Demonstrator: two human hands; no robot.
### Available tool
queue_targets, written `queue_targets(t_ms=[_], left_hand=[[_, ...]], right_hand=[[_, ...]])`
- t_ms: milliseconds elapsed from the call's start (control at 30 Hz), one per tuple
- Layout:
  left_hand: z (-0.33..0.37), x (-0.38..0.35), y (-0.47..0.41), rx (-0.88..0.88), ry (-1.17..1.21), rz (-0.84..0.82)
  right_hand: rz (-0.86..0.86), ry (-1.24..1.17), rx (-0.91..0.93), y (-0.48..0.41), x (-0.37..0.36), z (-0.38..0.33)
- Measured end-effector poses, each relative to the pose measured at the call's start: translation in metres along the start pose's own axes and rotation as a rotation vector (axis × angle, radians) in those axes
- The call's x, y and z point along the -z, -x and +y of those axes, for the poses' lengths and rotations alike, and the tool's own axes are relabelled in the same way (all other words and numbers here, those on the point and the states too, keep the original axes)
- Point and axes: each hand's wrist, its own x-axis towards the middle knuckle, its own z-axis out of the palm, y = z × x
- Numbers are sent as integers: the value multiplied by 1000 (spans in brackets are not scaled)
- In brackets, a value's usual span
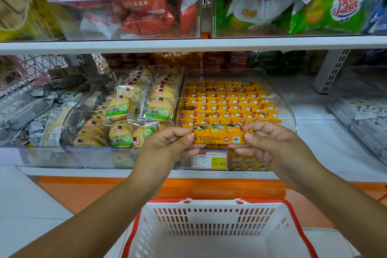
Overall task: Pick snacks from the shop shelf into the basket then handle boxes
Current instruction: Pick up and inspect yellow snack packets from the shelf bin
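Two grips, left hand (165,146) and right hand (272,144), pinching one yellow packet (219,136), white shelf (125,45), basket (213,203) below.

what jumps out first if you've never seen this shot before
The orange snack packet at the centre, pinched at its ends by the left hand and the right hand. Just behind it a clear bin holds rows of similar orange packets, and below the hands sits a white basket with a red rim.
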Motion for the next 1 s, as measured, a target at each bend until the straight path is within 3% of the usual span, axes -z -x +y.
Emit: queue_targets(t_ms=[233, 633, 1000], left_hand=[[2, 4, -1, 24, 25, -31], [-1, 1, 0, -24, -143, -36], [4, -7, 7, -36, -91, 18]], right_hand=[[-91, -38, -26, 3, 3, -2], [-27, 76, 59, 4, -2, -1], [39, 50, 80, 5, -8, 1]])
